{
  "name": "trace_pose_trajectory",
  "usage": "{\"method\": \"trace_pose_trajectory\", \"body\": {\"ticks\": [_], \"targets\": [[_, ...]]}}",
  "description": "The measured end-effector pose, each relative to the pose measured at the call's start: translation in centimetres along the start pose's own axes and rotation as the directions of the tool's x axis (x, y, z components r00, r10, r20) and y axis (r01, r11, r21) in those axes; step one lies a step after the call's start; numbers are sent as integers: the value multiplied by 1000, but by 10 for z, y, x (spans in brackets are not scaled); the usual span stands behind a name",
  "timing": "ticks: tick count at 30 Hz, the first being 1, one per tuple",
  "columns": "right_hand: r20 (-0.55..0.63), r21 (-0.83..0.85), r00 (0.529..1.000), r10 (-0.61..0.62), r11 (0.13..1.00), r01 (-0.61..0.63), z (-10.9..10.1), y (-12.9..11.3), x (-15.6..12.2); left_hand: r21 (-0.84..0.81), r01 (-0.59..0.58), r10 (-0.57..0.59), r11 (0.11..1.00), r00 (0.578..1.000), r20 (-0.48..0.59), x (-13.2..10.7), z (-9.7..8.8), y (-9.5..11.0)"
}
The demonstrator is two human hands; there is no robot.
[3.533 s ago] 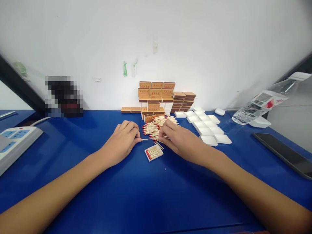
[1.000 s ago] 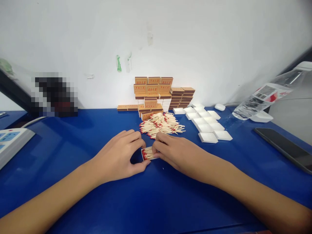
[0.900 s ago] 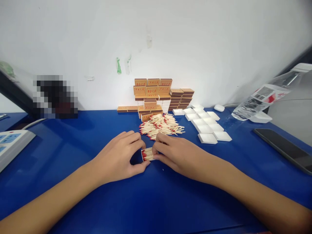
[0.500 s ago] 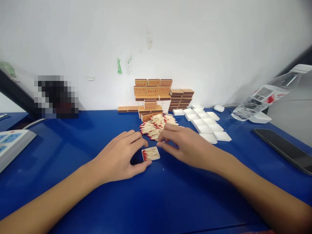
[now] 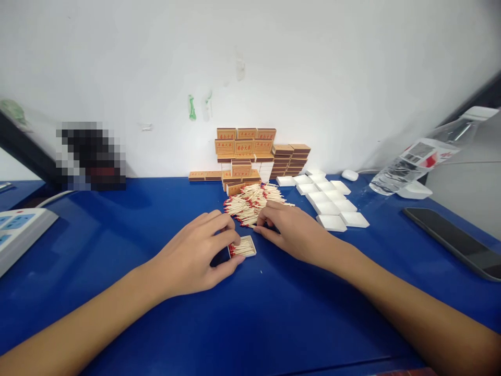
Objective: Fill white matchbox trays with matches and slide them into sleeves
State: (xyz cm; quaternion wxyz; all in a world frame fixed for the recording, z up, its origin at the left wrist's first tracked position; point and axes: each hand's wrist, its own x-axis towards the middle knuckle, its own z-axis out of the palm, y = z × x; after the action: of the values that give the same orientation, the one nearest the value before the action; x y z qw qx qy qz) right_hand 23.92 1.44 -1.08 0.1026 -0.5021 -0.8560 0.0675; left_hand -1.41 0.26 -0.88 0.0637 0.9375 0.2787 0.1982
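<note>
A small white matchbox tray (image 5: 252, 246) lies on the blue table, holding a layer of red-tipped matches (image 5: 243, 247). My left hand (image 5: 199, 250) curls around the tray's left end, thumb at the near side and index fingertip over the match heads. Behind the tray spreads a loose pile of matches (image 5: 254, 203). At the pile's near right edge, my right hand (image 5: 291, 230) has thumb and fingers pinched together by a match end; how many matches are between them is hidden.
Stacked matchboxes (image 5: 245, 147) stand against the wall behind the pile. Several white trays (image 5: 332, 223) lie to the right, near a tilted water bottle (image 5: 415, 156) and a phone (image 5: 454, 240). A power strip (image 5: 27, 230) sits at the left edge.
My left index finger has come down over the match heads in the tray. My right fingertips have shifted slightly, still at the pile's near edge.
</note>
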Motion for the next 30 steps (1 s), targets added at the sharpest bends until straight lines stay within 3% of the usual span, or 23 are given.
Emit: {"method": "trace_pose_trajectory", "body": {"ticks": [5,11,16,20,25,30], "targets": [[141,-15,990,4,1000,-2,-9,5,-3,47,30,-30,998,999,10,0,0,-2],[197,-41,980,-4,999,12,-17,5,-7,64,30,-33,998,999,39,-1,1,-5],[122,4,990,-66,998,66,-25,7,-11,83,73,-77,994,996,45,-1,0,-5],[42,24,989,-141,990,140,-19,-6,-14,91,86,-93,992,993,73,-1,2,-5],[-20,-190,954,-301,937,292,6,-24,-15,68,46,-51,997,996,69,0,3,-5],[4,-224,956,-295,931,288,8,-25,-13,62,45,-49,997,996,72,1,2,-4]]}}
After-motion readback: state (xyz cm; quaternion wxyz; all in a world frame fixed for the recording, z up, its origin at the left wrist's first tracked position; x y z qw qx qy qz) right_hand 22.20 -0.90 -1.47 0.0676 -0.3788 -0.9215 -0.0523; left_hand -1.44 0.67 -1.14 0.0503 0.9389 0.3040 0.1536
